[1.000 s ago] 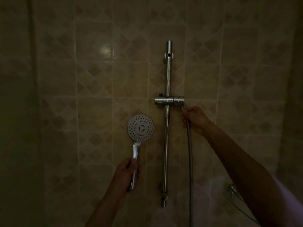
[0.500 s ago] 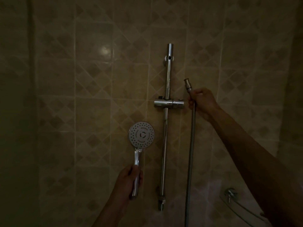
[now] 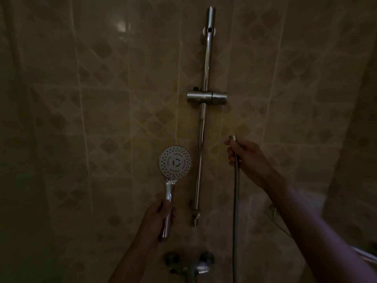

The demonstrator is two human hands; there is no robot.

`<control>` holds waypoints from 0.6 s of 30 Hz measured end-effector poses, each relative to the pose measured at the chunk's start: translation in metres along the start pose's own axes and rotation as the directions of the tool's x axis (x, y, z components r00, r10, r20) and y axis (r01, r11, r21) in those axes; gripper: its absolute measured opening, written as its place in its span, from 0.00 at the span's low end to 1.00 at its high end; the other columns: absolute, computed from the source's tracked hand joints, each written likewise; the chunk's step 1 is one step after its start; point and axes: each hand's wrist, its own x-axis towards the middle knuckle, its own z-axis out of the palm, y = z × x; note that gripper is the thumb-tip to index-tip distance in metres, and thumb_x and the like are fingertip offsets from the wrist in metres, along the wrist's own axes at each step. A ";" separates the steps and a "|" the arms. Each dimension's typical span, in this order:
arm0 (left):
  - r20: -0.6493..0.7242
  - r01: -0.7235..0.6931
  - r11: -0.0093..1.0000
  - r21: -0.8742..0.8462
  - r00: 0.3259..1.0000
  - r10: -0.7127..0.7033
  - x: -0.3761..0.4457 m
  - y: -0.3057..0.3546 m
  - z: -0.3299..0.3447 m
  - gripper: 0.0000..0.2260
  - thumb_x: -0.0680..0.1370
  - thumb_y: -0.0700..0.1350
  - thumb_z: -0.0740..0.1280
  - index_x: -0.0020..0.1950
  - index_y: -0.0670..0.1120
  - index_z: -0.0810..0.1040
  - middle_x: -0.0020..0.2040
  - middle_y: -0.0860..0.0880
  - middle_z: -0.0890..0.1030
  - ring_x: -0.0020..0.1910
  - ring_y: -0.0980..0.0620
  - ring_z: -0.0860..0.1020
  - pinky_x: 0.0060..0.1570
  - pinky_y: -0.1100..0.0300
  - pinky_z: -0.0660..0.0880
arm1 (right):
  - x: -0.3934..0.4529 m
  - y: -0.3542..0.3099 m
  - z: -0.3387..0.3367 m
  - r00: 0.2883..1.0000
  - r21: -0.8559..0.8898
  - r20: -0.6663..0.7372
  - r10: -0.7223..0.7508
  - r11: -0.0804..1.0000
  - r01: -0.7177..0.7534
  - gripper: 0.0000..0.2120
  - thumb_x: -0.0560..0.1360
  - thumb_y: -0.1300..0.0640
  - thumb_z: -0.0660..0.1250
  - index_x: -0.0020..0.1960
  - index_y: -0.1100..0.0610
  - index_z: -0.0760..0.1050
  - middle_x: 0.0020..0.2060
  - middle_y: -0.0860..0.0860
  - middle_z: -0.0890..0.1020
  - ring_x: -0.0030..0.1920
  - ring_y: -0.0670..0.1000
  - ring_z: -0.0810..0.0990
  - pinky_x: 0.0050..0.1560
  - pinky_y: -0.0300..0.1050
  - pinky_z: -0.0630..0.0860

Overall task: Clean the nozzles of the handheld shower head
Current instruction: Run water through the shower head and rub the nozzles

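The handheld shower head (image 3: pixel 175 161) is round, with a white nozzle face turned toward me and a chrome handle. It stands upright, detached from the hose. My left hand (image 3: pixel 158 218) grips the lower part of its handle. My right hand (image 3: pixel 245 158) is closed around the top of the metal hose (image 3: pixel 235 211), whose end fitting sticks out above my fingers. The hose hangs straight down from that hand, to the right of the slide rail.
A chrome slide rail (image 3: pixel 204 119) with an empty holder bracket (image 3: pixel 207 97) runs down the tiled wall between my hands. The mixer tap (image 3: pixel 191 266) sits at the bottom centre. A glass corner shelf (image 3: pixel 273 211) shows behind my right forearm. The room is dim.
My right hand pulled the hose end out of the bracket, lifted it, then lowered it below the bracket. The view tilted down, revealing the mixer tap. My left hand kept holding the shower head.
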 end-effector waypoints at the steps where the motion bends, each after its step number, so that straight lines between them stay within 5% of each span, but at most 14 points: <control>1: 0.000 0.021 1.000 -0.004 1.000 -0.021 -0.004 -0.009 -0.003 0.09 0.81 0.41 0.59 0.48 0.37 0.76 0.35 0.44 0.76 0.28 0.55 0.75 0.29 0.64 0.73 | -0.010 0.014 0.002 1.000 0.017 0.007 0.019 1.000 -0.020 0.12 0.81 0.56 0.60 0.53 0.63 0.77 0.32 0.53 0.72 0.31 0.49 0.70 0.35 0.44 0.68; 9: -0.064 0.244 0.970 0.018 0.968 -0.242 -0.047 -0.090 -0.043 0.14 0.75 0.47 0.63 0.41 0.36 0.75 0.29 0.43 0.76 0.24 0.50 0.73 0.26 0.60 0.67 | -0.105 0.143 0.029 0.964 -0.041 0.024 0.264 0.964 -0.263 0.16 0.80 0.49 0.60 0.48 0.60 0.79 0.30 0.50 0.72 0.29 0.47 0.68 0.29 0.40 0.66; 12: -0.140 0.352 0.936 -0.029 0.925 -0.353 -0.065 -0.127 -0.061 0.11 0.79 0.41 0.61 0.42 0.35 0.76 0.26 0.45 0.77 0.22 0.51 0.73 0.23 0.62 0.68 | -0.142 0.189 0.043 0.930 -0.130 0.017 0.368 0.923 -0.363 0.16 0.81 0.50 0.60 0.44 0.60 0.78 0.28 0.49 0.73 0.27 0.47 0.68 0.26 0.39 0.64; 16: -0.205 0.504 0.860 -0.080 0.836 -0.509 -0.091 -0.171 -0.082 0.10 0.80 0.39 0.61 0.42 0.37 0.76 0.28 0.44 0.78 0.21 0.52 0.75 0.20 0.64 0.71 | -0.184 0.262 0.053 0.834 -0.294 0.098 0.543 0.816 -0.497 0.13 0.80 0.53 0.61 0.45 0.62 0.78 0.29 0.53 0.69 0.23 0.46 0.65 0.24 0.39 0.60; 18: -0.245 0.538 0.840 -0.069 0.807 -0.537 -0.102 -0.193 -0.094 0.09 0.80 0.37 0.61 0.42 0.37 0.76 0.30 0.42 0.77 0.19 0.53 0.74 0.18 0.65 0.70 | -0.201 0.295 0.056 0.771 -0.457 0.153 0.618 0.736 -0.500 0.14 0.79 0.54 0.63 0.38 0.60 0.75 0.24 0.51 0.70 0.20 0.45 0.67 0.23 0.38 0.62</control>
